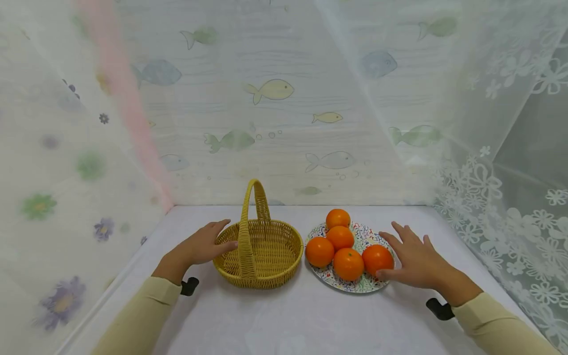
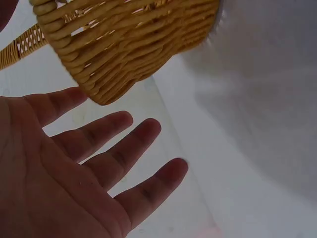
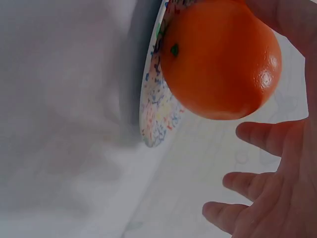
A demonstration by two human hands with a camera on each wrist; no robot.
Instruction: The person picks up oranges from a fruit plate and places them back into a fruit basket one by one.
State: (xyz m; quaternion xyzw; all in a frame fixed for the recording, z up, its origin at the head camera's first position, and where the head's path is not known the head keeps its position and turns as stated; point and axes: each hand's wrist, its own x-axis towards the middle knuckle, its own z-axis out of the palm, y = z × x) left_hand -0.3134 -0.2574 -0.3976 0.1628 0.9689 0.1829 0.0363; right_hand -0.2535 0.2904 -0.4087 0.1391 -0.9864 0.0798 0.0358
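A yellow woven basket [image 1: 275, 276] with a tall arched handle stands on the white table, nothing inside it. At its left rim is my left hand [image 1: 201, 245], fingers spread; in the left wrist view the fingertips [image 2: 171, 171] lie beside the basket's woven wall [image 2: 129, 49]. To the right, a round plate [image 1: 328, 278] with a colourful squiggle pattern bears several oranges [image 1: 348, 264]. My right hand [image 1: 419, 264] is at the plate's right side with fingers spread around the rightmost orange [image 1: 378, 260], the thumb right at it. In the right wrist view that orange [image 3: 220, 59] rests on the plate.
White cloth [image 1: 284, 325] covers the table. A sheer curtain printed with fish [image 1: 277, 90] hangs behind the table, with flowered curtains [image 1: 483, 182] along the sides. Black wrist straps [image 1: 439, 309] show below both hands.
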